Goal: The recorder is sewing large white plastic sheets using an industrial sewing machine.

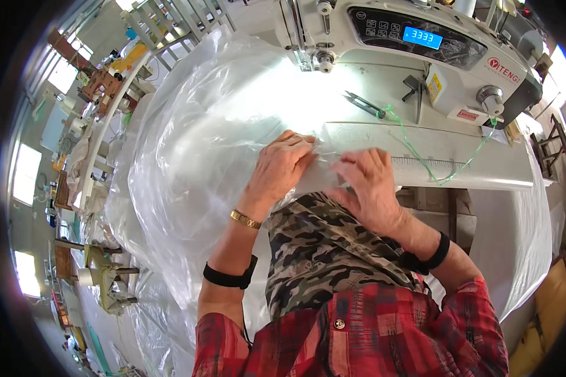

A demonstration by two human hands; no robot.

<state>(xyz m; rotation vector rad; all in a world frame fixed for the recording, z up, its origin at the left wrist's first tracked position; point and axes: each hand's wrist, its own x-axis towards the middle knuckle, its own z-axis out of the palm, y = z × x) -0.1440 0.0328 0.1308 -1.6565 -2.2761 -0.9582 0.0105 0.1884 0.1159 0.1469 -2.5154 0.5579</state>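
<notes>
A white industrial sewing machine [415, 44] stands at the top of the view, with a dark control panel [409, 34] showing a lit blue display. A round silver handwheel knob [489, 97] sits at its right end. Small thread snips [365, 105] lie on the white machine table [484, 163], just beside a loose green thread [421, 157] that trails across the table's ruler edge. Far to the left, a second sewing station [100, 85] and bright windows [25, 173] curve along the rim.

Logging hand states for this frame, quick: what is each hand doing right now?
Left hand: fingers curled shut, pinching the clear plastic sheet.
Right hand: fingers bent down onto the same sheet's edge; whether it actually grips cannot be told.
</notes>
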